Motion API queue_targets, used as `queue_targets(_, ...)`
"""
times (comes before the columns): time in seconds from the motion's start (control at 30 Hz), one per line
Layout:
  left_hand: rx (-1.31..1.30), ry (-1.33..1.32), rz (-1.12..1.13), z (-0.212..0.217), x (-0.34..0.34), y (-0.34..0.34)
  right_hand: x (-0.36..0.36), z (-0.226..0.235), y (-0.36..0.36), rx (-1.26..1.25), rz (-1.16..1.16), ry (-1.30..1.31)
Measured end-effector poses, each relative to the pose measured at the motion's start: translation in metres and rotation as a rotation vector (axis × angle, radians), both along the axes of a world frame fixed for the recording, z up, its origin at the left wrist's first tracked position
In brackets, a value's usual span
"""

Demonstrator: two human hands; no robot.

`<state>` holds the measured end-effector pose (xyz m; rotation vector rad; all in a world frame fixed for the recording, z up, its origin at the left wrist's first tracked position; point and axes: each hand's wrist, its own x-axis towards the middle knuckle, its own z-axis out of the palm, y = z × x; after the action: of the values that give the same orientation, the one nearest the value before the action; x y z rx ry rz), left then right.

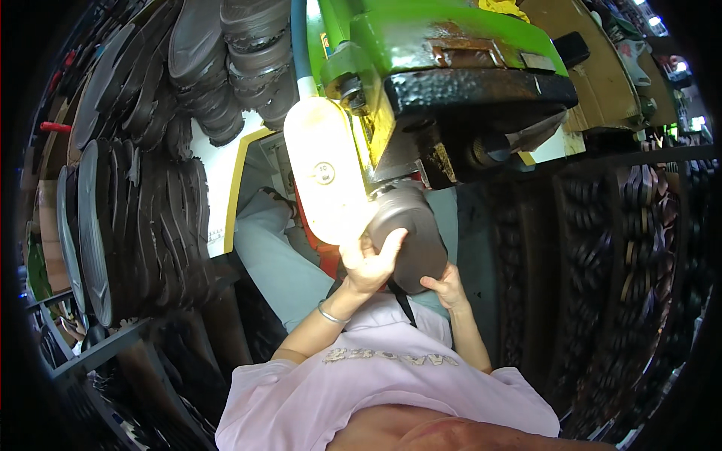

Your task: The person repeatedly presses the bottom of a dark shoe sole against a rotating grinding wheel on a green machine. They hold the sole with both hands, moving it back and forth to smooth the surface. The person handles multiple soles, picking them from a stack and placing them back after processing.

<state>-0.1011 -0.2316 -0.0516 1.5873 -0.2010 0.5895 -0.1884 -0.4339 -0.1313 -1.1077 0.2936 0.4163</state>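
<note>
A dark grey-brown shoe sole is held between my two hands below the head of a green machine. My left hand grips its left side, thumb stretched up along the face and the other fingers partly hidden. With my right hand I pinch the near right edge, thumb on top and fingertips out of sight behind. The far end of the sole lies close under the machine's dark lower part; I cannot tell whether they touch. A glaring, oblong lamp hangs just left of the sole.
Stacked dark soles with ragged edges stand at the far left. Below them, a row of upright soles leans together. Racks packed with dark pieces line the right side. A cardboard box sits behind the machine at far right.
</note>
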Motion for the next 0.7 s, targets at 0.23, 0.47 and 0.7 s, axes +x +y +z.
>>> queue_targets(0.23,-0.244,0.406,-0.226,0.041,0.026,-0.010,-0.018,0.008,0.034,0.046,0.061,0.024)
queue_targets(0.47,0.222,0.274,-0.004,0.047,0.039,0.013,-0.016,0.022,0.058,0.067,0.082,-0.011)
queue_targets(0.7,-0.049,0.294,0.017,-0.002,0.016,0.017,-0.024,0.025,0.020,-0.071,-0.016,-0.019)
